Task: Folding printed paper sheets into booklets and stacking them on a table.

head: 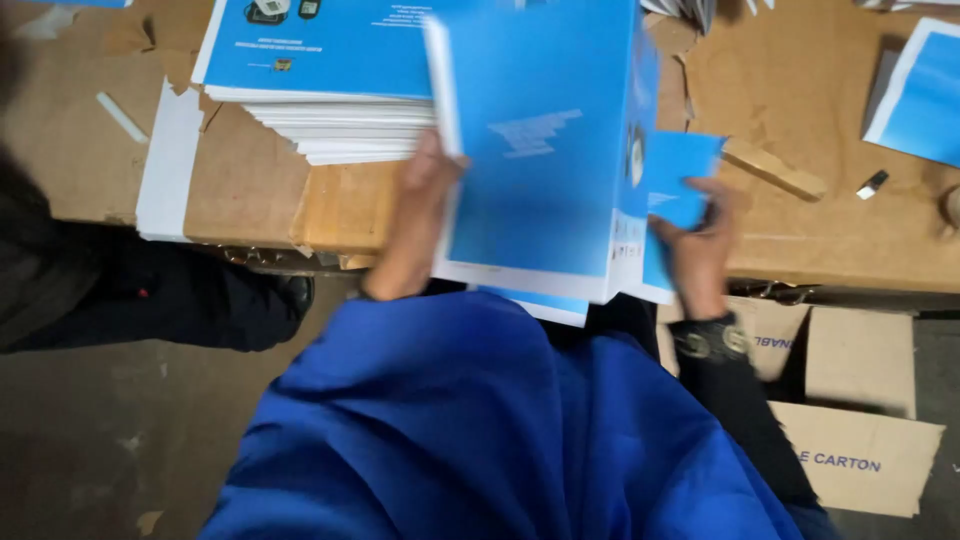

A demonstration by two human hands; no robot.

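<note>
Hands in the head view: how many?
2. The left hand grips the left edge of the blue box being folded; the right hand holds its side flap. No other hands show; a dark-sleeved person sits at far left.

The folded carton (545,160) is bright blue with white edges (like the flat stack (320,70)), the tabletop (830,220) brown.

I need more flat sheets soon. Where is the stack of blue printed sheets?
In the head view, the stack of blue printed sheets lies at upper left on the cardboard-covered table, just beyond the left hand.
</note>
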